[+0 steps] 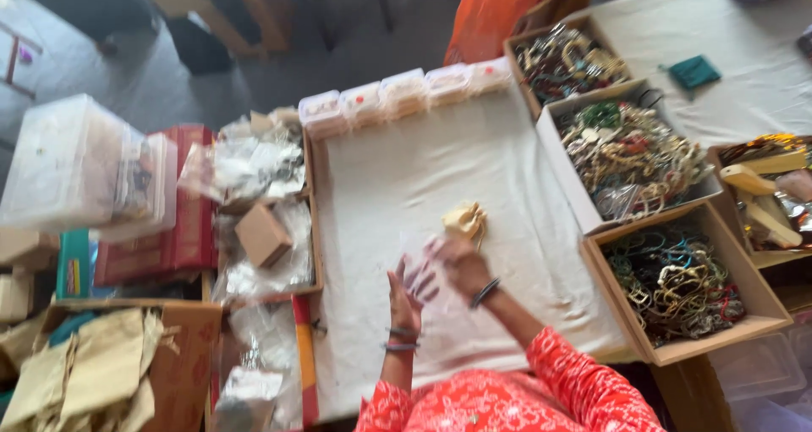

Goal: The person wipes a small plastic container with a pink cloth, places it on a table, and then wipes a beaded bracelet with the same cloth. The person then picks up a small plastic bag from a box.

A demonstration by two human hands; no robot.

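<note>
White cloth (406,187) covered the worktable. Near its middle lay a small, crumpled beige pouch (465,220). Just below the pouch, the right hand (461,263) pinched a clear plastic bag (423,258), blurred and nearly invisible, while the left hand (408,290) rested against it with fingers spread. 3 boxes of bangles (672,284) stood right of the cloth.

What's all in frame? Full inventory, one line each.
white cloth: one, white, centre of table
clear lidded boxes: about five, row along cloth's far edge
cardboard boxes of bangles: three, mixed gold, green, red, right side
small tan item: one, on cloth by the fingers
small cardboard box: one, brown, on plastic packets at left
beige pouches: a heap, lower left
left hand: open, over cloth
right hand: beside tan item, grip unclear
</note>
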